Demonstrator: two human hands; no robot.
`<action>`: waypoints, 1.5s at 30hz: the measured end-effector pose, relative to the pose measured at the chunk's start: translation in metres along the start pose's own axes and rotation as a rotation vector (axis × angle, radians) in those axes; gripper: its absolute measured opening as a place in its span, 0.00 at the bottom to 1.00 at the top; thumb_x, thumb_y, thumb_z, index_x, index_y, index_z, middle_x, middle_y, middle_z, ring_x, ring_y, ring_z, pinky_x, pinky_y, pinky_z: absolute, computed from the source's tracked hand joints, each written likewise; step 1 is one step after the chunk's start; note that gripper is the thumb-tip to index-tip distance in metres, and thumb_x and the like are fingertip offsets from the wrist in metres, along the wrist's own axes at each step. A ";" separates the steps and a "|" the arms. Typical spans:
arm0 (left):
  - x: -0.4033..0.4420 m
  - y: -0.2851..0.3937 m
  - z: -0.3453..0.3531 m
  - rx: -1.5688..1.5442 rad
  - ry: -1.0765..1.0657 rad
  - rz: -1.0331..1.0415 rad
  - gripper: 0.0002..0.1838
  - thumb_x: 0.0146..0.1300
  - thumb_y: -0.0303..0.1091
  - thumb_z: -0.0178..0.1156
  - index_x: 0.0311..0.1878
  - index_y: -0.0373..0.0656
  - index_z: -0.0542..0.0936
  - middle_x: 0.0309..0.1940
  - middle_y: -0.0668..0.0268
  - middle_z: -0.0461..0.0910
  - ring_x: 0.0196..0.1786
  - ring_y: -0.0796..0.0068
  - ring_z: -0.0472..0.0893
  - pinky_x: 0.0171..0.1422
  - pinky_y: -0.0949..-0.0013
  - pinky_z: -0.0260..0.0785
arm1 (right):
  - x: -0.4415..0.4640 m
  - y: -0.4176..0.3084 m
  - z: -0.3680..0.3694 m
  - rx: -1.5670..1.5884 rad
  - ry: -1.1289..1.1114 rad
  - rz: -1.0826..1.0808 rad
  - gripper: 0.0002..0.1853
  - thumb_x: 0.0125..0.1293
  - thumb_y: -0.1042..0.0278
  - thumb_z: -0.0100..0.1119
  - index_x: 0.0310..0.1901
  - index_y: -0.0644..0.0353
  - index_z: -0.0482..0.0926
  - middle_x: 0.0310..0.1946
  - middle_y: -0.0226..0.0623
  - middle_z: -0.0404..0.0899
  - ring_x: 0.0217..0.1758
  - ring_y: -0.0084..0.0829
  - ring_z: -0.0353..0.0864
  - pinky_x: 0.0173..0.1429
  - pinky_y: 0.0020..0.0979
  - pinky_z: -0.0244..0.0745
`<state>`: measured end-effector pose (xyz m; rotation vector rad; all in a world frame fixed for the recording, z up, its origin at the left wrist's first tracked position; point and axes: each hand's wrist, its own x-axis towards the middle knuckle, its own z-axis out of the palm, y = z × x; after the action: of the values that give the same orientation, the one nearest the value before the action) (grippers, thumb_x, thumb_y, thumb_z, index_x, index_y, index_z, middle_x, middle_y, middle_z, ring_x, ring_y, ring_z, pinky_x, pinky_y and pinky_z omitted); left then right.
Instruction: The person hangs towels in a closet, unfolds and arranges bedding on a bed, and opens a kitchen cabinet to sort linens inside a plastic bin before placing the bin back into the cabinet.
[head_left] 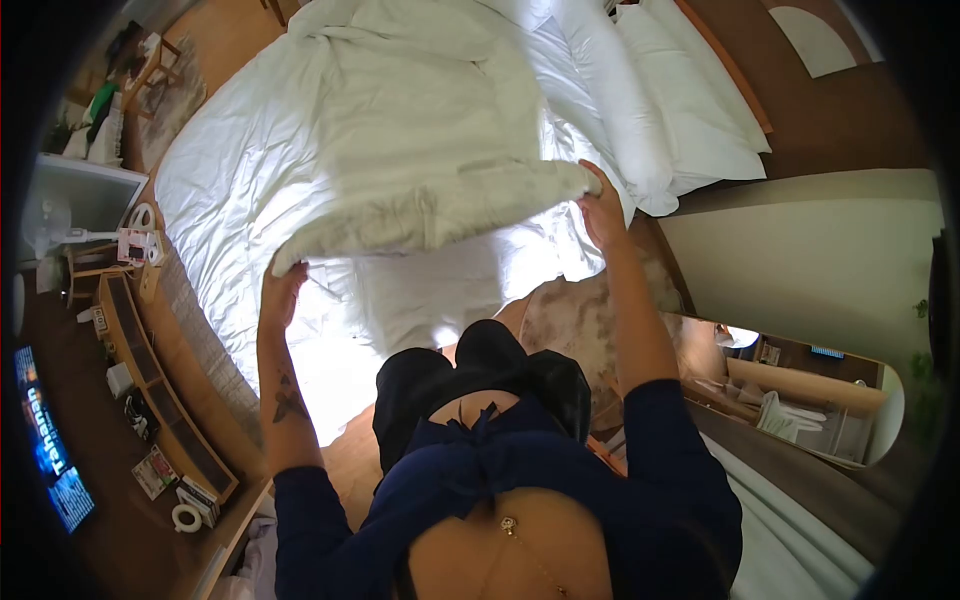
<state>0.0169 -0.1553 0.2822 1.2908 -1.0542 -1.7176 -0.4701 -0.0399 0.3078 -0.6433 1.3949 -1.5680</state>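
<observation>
On my feed the pale duvet (425,120) spans both hands: my left hand (285,292) is closed on one end of its near edge, my right hand (602,212) clamped on the other. That edge looks thick and wrinkled, sagging slightly between them; the rest lies over white bedding (225,200). Pillows (700,120) sit beyond my right hand. Dark-clad knees (490,350) block part of the bed's near side.

Quilt (420,110) is showing plain off-white; pillows (690,130) and sheet (400,290) are showing plain white. Rug (565,325) is showing mottled beige-brown. Top (480,450) is reading solid navy, bottoms (450,385) black. Screen (50,440) is glowing blue, with white lettering.
</observation>
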 end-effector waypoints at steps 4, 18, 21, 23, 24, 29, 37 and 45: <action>-0.006 0.044 -0.001 0.679 0.138 -0.083 0.11 0.60 0.33 0.55 0.37 0.33 0.75 0.25 0.67 0.74 0.28 0.82 0.69 0.33 0.77 0.62 | 0.014 -0.032 0.007 -0.097 0.080 0.131 0.26 0.47 0.87 0.49 0.53 0.66 0.69 0.47 0.43 0.70 0.48 0.30 0.71 0.48 0.27 0.69; -0.008 0.154 -0.004 -0.040 0.467 0.561 0.22 0.62 0.41 0.56 0.51 0.33 0.71 0.44 0.64 0.76 0.46 0.74 0.74 0.52 0.73 0.65 | 0.077 -0.146 0.052 -0.140 -0.025 -0.213 0.19 0.64 0.66 0.50 0.53 0.68 0.67 0.48 0.40 0.72 0.51 0.32 0.71 0.55 0.31 0.66; 0.002 0.164 0.010 0.013 0.511 0.537 0.20 0.61 0.38 0.56 0.51 0.34 0.71 0.43 0.64 0.76 0.46 0.75 0.74 0.52 0.74 0.65 | 0.104 -0.141 0.077 -0.172 -0.094 -0.304 0.21 0.63 0.60 0.52 0.51 0.68 0.69 0.47 0.40 0.73 0.47 0.31 0.73 0.51 0.30 0.68; -0.006 0.176 0.019 -0.049 0.507 0.550 0.19 0.61 0.36 0.56 0.50 0.34 0.71 0.42 0.64 0.76 0.46 0.75 0.74 0.52 0.74 0.65 | 0.140 -0.141 0.046 -0.953 -0.029 -0.447 0.23 0.66 0.54 0.48 0.50 0.70 0.68 0.49 0.43 0.72 0.47 0.32 0.74 0.48 0.31 0.71; -0.009 0.182 0.017 -0.114 0.453 0.611 0.19 0.61 0.36 0.56 0.51 0.34 0.70 0.43 0.63 0.76 0.47 0.75 0.74 0.53 0.73 0.64 | 0.108 -0.159 0.082 -0.286 -0.025 -0.304 0.25 0.68 0.53 0.44 0.50 0.72 0.68 0.48 0.45 0.72 0.46 0.34 0.75 0.45 0.31 0.72; -0.065 0.152 -0.001 -0.245 0.325 0.551 0.17 0.62 0.32 0.55 0.51 0.33 0.68 0.47 0.62 0.73 0.49 0.75 0.73 0.56 0.72 0.63 | 0.084 -0.153 0.057 0.093 0.072 -0.170 0.23 0.69 0.53 0.39 0.56 0.62 0.64 0.52 0.41 0.70 0.54 0.37 0.71 0.59 0.38 0.67; -0.127 -0.139 -0.040 0.339 0.191 -0.153 0.18 0.51 0.31 0.61 0.47 0.37 0.77 0.38 0.59 0.80 0.43 0.72 0.76 0.52 0.70 0.66 | 0.039 0.053 -0.067 -0.362 -0.092 0.484 0.23 0.64 0.55 0.49 0.52 0.67 0.70 0.47 0.36 0.74 0.51 0.29 0.71 0.58 0.29 0.61; -0.131 -0.327 0.000 0.850 -0.112 -0.505 0.16 0.47 0.33 0.62 0.43 0.51 0.80 0.48 0.62 0.76 0.51 0.60 0.73 0.58 0.62 0.65 | -0.007 0.235 -0.175 -1.330 -0.211 0.488 0.20 0.63 0.55 0.48 0.23 0.64 0.75 0.20 0.39 0.74 0.24 0.32 0.70 0.34 0.36 0.64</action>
<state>0.0218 0.0921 0.0320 2.1464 -1.7431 -1.7581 -0.5483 0.0638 0.0450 -1.0451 2.1142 -0.0193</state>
